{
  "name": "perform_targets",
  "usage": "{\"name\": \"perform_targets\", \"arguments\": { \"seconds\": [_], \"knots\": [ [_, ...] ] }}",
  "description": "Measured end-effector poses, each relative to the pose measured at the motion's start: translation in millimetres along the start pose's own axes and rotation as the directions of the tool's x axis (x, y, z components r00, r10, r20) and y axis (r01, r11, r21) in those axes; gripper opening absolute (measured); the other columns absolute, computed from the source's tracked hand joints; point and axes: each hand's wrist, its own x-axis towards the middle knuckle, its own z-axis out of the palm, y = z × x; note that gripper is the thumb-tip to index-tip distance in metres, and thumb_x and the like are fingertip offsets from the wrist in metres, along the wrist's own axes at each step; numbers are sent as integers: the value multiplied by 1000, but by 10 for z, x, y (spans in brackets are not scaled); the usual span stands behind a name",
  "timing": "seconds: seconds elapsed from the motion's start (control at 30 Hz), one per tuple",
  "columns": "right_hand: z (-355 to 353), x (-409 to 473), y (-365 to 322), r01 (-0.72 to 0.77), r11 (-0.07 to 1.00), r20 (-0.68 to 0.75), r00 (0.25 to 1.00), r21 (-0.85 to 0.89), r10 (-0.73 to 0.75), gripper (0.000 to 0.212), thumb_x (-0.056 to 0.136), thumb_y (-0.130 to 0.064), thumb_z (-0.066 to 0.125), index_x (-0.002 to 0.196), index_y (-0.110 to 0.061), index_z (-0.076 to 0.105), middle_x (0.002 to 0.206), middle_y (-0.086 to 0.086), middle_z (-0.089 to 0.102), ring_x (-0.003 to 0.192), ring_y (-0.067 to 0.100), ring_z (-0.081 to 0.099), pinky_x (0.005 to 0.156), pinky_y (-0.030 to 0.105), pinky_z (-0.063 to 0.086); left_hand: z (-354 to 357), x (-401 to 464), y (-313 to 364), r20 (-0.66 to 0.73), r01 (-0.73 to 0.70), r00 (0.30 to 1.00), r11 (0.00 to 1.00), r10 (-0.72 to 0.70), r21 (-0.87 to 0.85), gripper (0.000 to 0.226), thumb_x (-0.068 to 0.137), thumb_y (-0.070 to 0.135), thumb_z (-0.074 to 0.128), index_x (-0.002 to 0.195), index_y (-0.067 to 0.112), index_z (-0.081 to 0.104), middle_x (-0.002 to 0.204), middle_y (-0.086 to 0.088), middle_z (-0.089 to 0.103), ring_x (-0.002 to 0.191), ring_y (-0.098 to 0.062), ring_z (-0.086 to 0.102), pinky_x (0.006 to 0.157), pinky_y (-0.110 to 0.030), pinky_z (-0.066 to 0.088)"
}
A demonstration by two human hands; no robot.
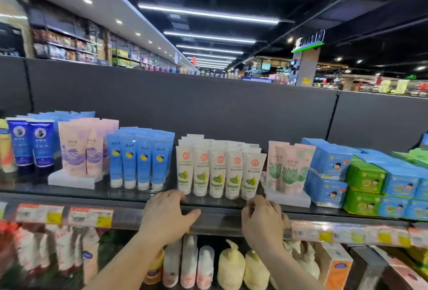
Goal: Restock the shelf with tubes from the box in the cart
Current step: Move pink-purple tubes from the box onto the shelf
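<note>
Two hands are seen low at the shelf's front lip. The left hand [168, 216] is laid over the edge [215, 218] with fingers curled loosely forward toward the leftmost cap and the thumb stuck out to the right; nothing is held in it. The right hand [262, 216] is bunched, fingertips drawn together just under the rightmost tube, though whether a cap is actually pinched cannot be told.

Just behind the hands, five white tubes [220, 174] with green fruit prints are lined up cap-down across the front, more rows packed behind them. That facing is judged full or nearly so; straightening looks like the step in hand. No box and no cart are shown, so what remains to unload cannot be judged.

Room is tight: blue tubes [140, 164] stand just beside on the left, pink-and-green tubes [288, 169] on a clear riser close on the right. A tip sideways would be met by neighbours. Further back, open space is left above the tubes before the dark back panel [208, 107].
</note>
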Motion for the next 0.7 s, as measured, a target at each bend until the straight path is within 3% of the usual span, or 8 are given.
{"name": "perform_targets", "arguments": {
  "seconds": [0.13, 0.43, 0.57, 0.63, 0.7],
  "knots": [
    [10, 14, 38, 9, 1000, 13, 1000, 27, -10, 2, 96, -34, 43, 95, -34, 45, 91, -16, 46, 112, 13, 39, 86, 33, 19, 36, 29, -7, -5, 17, 1000, 1000, -16, 10, 55, 78, 72, 51, 117, 33, 53, 118, 15, 57, 109, -8, 51, 93, -30, 41],
    [-91, 56, 138, 33, 998, 105, 994, 58, -39, 18, 98, -34, 42, 112, -31, 54, 109, -11, 60, 120, 12, 39, 101, 37, 24, 41, -1, 82, -31, 49, 998, 999, -48, 22, 59, 80, 70, 51, 125, 31, 51, 127, 9, 56, 118, -12, 50, 100, -33, 41],
    [-296, 79, 373, 0, 998, -65, 998, 63, 4, 14, 94, -33, 50, 107, -37, 54, 112, -14, 58, 118, 12, 42, 101, 36, 28, 72, -91, 463, -118, 9, 993, 1000, -9, 0, 60, 86, 63, 50, 135, 28, 44, 140, 4, 45, 131, -17, 38, 110, -36, 33],
    [-396, 124, 539, -47, 999, -128, 990, 28, 50, 11, 92, -34, 52, 102, -38, 53, 116, -12, 56, 119, 16, 41, 100, 37, 30, 173, -99, 716, -71, -86, 994, 993, 81, -78, 59, 86, 62, 50, 135, 29, 43, 139, 7, 45, 131, -14, 37, 110, -35, 32],
    [-467, 188, 700, -113, 993, -137, 985, -21, 109, 21, 92, -36, 50, 113, -34, 54, 125, -8, 55, 123, 20, 39, 102, 40, 29, 300, -85, 983, 1, -166, 986, 973, 169, -157, 60, 86, 61, 52, 136, 31, 41, 141, 9, 44, 132, -12, 37, 111, -35, 30]
  ]
}}
